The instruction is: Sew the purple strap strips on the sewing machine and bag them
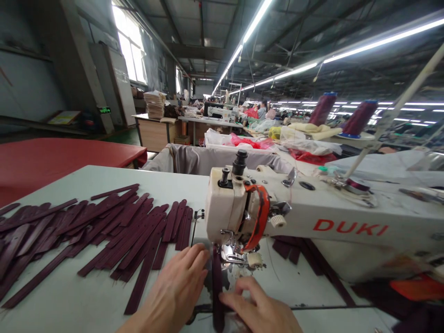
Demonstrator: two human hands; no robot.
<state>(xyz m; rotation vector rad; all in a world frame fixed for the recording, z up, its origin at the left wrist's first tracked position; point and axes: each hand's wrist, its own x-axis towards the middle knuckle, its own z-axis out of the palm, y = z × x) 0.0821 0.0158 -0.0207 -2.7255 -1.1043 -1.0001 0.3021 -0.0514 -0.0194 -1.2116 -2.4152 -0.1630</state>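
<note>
Desk [93, 300], pale and wide, filled the bottom of the view. On its right side stood a big white sewing machine [294, 222] with red letters that said DUKI. Over to the far left was a smooth red cover [69, 152]. A messy pile of dark purple strips [142, 231] lay on the left part of the desk. The left hand [183, 277] was palm down, fingers bent and close together, just beside one strip. The right hand [263, 310] had bent fingers, with one tip at that strip's right edge; I could not tell if either hand gripped it. This purple strip [217, 286] ran up under the machine's head. Two purple thread cones [322, 108] stood behind. Smallest was the shiny presser foot [232, 255], just right of the strip.
</note>
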